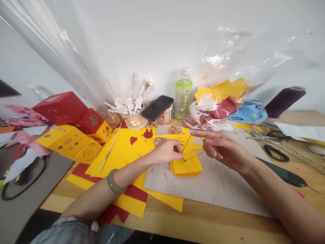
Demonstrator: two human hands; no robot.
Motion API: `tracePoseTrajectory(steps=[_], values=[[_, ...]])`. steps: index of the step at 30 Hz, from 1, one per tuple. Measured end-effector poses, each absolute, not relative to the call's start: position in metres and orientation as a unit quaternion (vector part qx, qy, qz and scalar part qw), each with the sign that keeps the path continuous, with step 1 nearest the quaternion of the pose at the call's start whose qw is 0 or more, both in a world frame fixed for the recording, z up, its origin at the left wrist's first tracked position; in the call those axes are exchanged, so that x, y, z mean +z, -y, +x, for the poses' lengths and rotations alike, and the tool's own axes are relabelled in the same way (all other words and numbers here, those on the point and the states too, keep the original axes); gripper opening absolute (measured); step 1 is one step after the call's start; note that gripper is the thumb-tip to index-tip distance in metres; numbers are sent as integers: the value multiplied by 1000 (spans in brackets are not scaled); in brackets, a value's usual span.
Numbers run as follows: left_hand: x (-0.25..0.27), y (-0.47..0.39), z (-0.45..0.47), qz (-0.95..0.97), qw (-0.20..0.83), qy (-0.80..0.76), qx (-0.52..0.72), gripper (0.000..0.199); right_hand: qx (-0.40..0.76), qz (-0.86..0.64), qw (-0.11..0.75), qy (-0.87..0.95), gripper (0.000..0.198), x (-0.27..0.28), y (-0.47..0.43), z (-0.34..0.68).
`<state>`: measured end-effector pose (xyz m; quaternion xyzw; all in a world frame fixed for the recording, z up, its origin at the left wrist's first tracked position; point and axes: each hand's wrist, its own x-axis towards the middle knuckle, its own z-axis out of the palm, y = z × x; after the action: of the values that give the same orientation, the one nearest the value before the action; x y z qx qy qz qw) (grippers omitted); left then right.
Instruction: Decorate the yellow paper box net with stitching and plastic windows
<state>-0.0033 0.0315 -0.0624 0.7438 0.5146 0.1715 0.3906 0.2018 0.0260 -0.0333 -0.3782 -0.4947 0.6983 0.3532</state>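
A small folded yellow paper box (pixel 186 168) sits in front of me on a grey-white board. Dark thread (pixel 187 145) runs from the top of the box up to my right hand in a taut triangle. Over the box's top left corner, my left hand (pixel 167 150) is closed, thumb and fingertips pinching the thread. My right hand (pixel 227 150) is to the right of the box and off it, index finger stretched out with the thread looped about its tip. Its other fingers curl in around the thread's lower strand.
Red and yellow paper boxes (pixel 61 108) are stacked at left. Yellow sheets (pixel 122 149) and a thin stick lie under my left arm. Behind stand pen baskets, a phone (pixel 157 107), a green drink bottle (pixel 183 95) and a thread spool (pixel 285 101). Scissors (pixel 276 153) lie at right.
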Motion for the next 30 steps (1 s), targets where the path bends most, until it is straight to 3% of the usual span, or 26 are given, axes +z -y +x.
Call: tracePoseTrajectory(steps=[10,17,22,27,30], values=[[-60,-31,-2,750,389,-511,157,5,716,-403,276,498,67,-33,-25,200],[-59,-30,-3,760,397,-494,147,6,701,-402,300,507,53,-37,-26,200],[-65,-32,-5,759,424,-475,139,8,686,-388,369,492,41,-40,-31,201],[-57,-34,-17,773,453,-426,128,20,463,-548,353,601,32,-42,-36,202],[-44,-31,-27,817,455,-343,84,33,344,-559,357,665,21,-45,-36,206]])
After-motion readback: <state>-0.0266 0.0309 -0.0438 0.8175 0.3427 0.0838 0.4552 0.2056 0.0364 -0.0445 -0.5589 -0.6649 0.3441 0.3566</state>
